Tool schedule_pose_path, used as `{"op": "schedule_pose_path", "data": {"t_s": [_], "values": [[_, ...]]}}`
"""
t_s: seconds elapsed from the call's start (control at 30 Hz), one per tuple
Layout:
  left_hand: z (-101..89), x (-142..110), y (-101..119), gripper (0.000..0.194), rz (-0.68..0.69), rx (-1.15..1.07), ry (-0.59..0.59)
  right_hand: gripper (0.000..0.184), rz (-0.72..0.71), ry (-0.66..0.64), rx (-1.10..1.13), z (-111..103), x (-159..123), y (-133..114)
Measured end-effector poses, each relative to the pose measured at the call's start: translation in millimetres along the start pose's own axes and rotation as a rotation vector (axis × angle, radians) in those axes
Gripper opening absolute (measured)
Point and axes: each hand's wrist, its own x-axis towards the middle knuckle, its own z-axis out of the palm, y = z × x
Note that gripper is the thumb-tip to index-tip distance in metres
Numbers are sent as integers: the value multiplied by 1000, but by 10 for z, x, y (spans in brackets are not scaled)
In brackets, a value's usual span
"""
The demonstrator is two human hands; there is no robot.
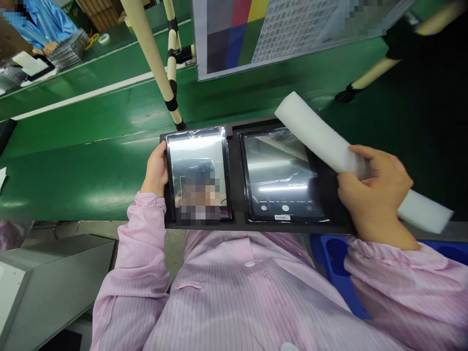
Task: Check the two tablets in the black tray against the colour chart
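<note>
A black tray lies at the near edge of the green belt and holds two tablets side by side. The left tablet has a shiny reflective screen; the right tablet shows a lit camera screen. My left hand grips the tray's left edge, fingers hidden behind it. My right hand is closed round a white foam sheet, which slants from above the right tablet down past the tray's right end.
Green conveyor belt stretches left and back. Cream pipe posts stand behind the tray, with a colour chart board beyond. A grey machine sits lower left, a blue tray under my right arm. Another person in blue works far left.
</note>
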Motion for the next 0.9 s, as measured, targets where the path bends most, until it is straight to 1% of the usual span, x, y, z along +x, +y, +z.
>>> {"op": "schedule_pose_path", "data": {"t_s": [0.17, 0.27, 0.33, 0.4, 0.57, 0.63, 0.7, 0.8, 0.87, 0.9], "values": [[18, -4, 10, 26, -24, 2, 27, 61, -1, -5, -22, -21, -9, -20], [56, -18, 24, 24, -20, 10, 33, 60, -41, -87, -68, -118, -16, -40], [91, -35, 40, 24, -7, 25, 16, 61, -71, -159, -125, -223, -19, -16], [121, -53, 59, 22, -9, 35, 13, 63, -59, -188, -179, -349, -17, 58], [119, -70, 85, 21, -53, 93, 63, 65, 78, -137, -278, -722, -3, 355], [95, -68, 82, 21, -25, 156, 95, 63, 113, -133, -288, -865, 0, 424], [72, -62, 75, 18, 14, 218, 117, 57, 124, -150, -258, -972, -3, 434], [42, -41, 60, 14, 43, 304, 111, 51, 97, -169, -189, -1023, -14, 382], [15, -19, 54, 14, 75, 377, 100, 50, 71, -173, -157, -989, -22, 359], [-6, -12, 58, 16, 93, 428, 76, 50, 64, -171, -148, -958, -24, 363]]}}
